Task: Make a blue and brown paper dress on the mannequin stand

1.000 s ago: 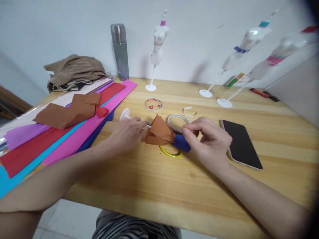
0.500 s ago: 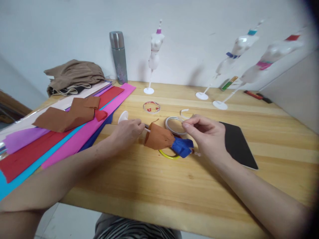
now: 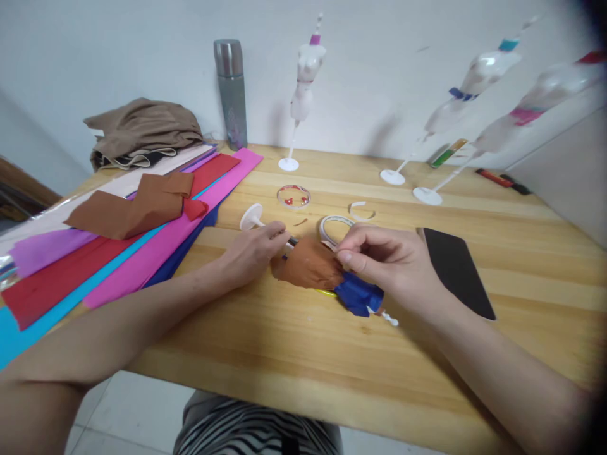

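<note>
My left hand point(image 3: 251, 256) is closed around the pole of a small mannequin lying tilted across the table, its round white base point(image 3: 251, 217) sticking out beyond my fingers. Brown paper forms a skirt point(image 3: 308, 265) on it, and blue paper wraps its upper body point(image 3: 358, 295). Thumb and forefinger of my right hand point(image 3: 391, 256) are pinched together at the skirt's upper edge; a small pale strip, possibly tape, shows at the fingertips. Behind the skirt lies a tape roll point(image 3: 324, 226), partly hidden. A yellow ring-shaped edge point(image 3: 327, 292) peeks out underneath.
Crepe paper strips point(image 3: 175, 249) and brown paper point(image 3: 128, 212) lie at left, near folded cloth point(image 3: 147, 129) and a flask point(image 3: 231, 101). Three mannequins point(image 3: 302, 95) stand behind. A black tablet-like slab point(image 3: 458, 272), a clear ring point(image 3: 294, 188) and a curled strip point(image 3: 361, 212) are also there.
My right hand has moved from beside the tape roll to the brown skirt. The mannequin has shifted slightly, and its head end shows more. The whole view has tilted a little.
</note>
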Action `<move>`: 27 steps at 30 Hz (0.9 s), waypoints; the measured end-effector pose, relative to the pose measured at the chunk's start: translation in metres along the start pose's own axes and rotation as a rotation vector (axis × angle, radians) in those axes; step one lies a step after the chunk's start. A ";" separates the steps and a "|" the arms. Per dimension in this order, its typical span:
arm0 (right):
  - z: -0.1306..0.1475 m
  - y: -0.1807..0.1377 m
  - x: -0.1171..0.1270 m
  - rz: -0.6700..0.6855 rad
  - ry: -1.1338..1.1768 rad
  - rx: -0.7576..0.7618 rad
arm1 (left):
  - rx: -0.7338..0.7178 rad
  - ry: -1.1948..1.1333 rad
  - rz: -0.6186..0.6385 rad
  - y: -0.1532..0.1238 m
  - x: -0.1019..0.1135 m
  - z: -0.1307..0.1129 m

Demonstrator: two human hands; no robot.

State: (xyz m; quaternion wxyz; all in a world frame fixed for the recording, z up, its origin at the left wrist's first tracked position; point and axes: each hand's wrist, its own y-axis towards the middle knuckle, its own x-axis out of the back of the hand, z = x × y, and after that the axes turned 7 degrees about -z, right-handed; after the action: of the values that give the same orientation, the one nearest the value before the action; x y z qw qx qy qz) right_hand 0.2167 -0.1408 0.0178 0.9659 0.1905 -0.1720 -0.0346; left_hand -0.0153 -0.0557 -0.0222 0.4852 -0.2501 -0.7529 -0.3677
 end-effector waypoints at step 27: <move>0.009 0.003 -0.002 0.090 -0.208 0.146 | 0.673 -1.290 0.130 -0.009 0.016 -0.047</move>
State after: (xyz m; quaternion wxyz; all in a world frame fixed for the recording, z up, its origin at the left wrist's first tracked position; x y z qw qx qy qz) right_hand 0.2119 -0.1412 0.0261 0.9270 0.2477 -0.2816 0.0017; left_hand -0.0030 -0.0986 0.0018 0.0166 -0.2984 -0.9449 0.1334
